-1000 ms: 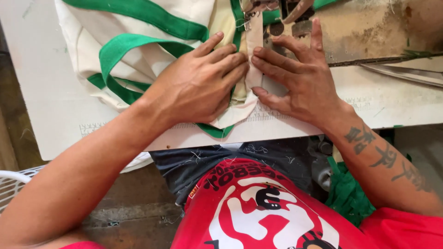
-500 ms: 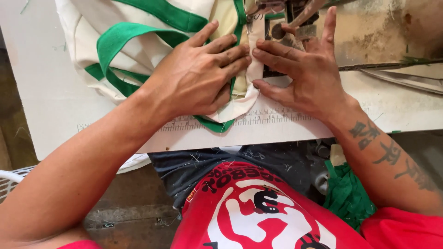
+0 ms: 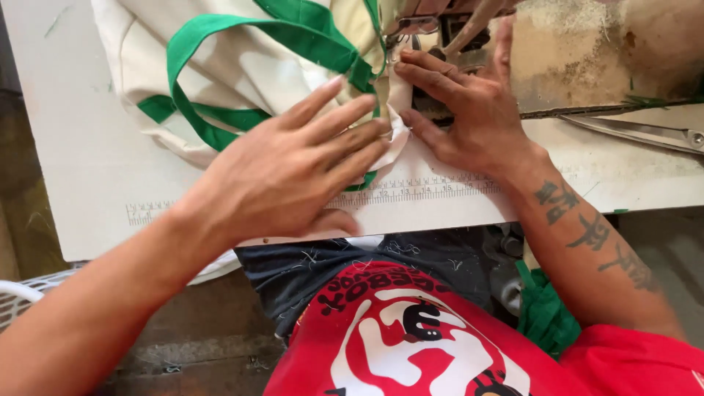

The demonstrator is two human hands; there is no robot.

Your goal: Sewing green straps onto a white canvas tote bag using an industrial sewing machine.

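Note:
A cream cloth bag (image 3: 242, 66) with green strap handles (image 3: 293, 33) lies on a white sewing table (image 3: 81, 161). My left hand (image 3: 293, 172) presses flat on the bag's near edge, fingers spread and pointing to the upper right. My right hand (image 3: 469, 110) rests palm down beside it, its fingertips pinning the cloth's edge right in front of the sewing machine's presser foot (image 3: 422, 26). Neither hand grips anything; both hold the cloth flat. The needle itself is hard to make out.
A ruler scale (image 3: 411, 189) is printed along the table's front edge. Metal scissors (image 3: 638, 132) lie at the right. The worn machine bed (image 3: 601, 51) fills the upper right. Green cloth (image 3: 546, 315) hangs under the table. A white basket (image 3: 29, 293) stands lower left.
Both hands have slid with the bag's edge toward the presser foot. The cloth sits further under the machine than a second ago.

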